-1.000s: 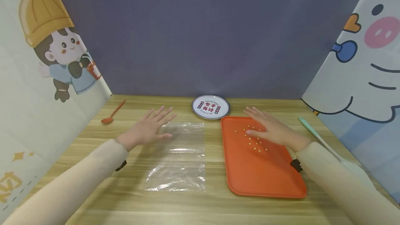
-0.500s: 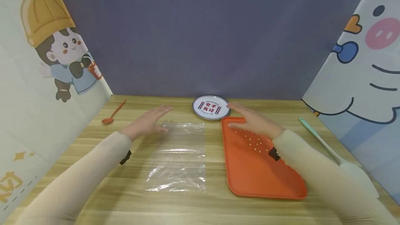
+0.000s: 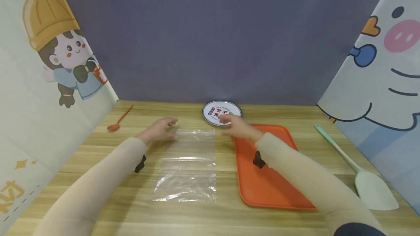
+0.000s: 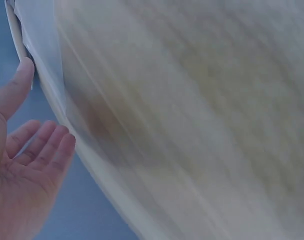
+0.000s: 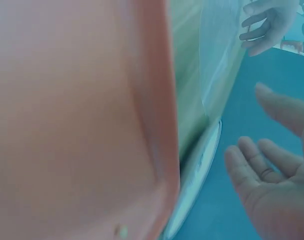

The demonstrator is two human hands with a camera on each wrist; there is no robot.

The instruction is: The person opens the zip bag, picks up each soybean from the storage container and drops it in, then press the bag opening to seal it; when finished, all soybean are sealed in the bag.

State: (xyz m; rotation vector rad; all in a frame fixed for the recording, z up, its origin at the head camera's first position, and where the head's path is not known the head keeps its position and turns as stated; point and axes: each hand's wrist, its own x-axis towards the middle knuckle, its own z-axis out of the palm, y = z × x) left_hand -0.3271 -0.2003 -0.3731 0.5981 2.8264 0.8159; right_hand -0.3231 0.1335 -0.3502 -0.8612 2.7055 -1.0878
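A clear plastic bag (image 3: 187, 166) lies flat on the wooden table in the head view. My left hand (image 3: 159, 129) hovers by the bag's far left corner, fingers loosely bent and holding nothing; the left wrist view shows that palm (image 4: 26, 185) with thumb spread apart. My right hand (image 3: 241, 126) is over the gap between the bag's far right corner and the orange tray (image 3: 262, 188), partly covering the white plate (image 3: 213, 112). In the right wrist view its fingers (image 5: 252, 160) are relaxed, with nothing between them. My right arm hides the small yellow beans or pellets on the tray, except one pellet (image 5: 121, 231).
An orange-brown spoon (image 3: 115, 125) lies at the back left of the table. A spatula (image 3: 374, 188) with a pale green handle lies along the right side. A dark cloth wall (image 3: 216, 39) stands behind the table, with printed cloth panels at both sides.
My right hand has moved left from above the tray to near the bag's far right corner. My left hand has shifted slightly, and both hands' fingers have gone from spread to loosely bent.
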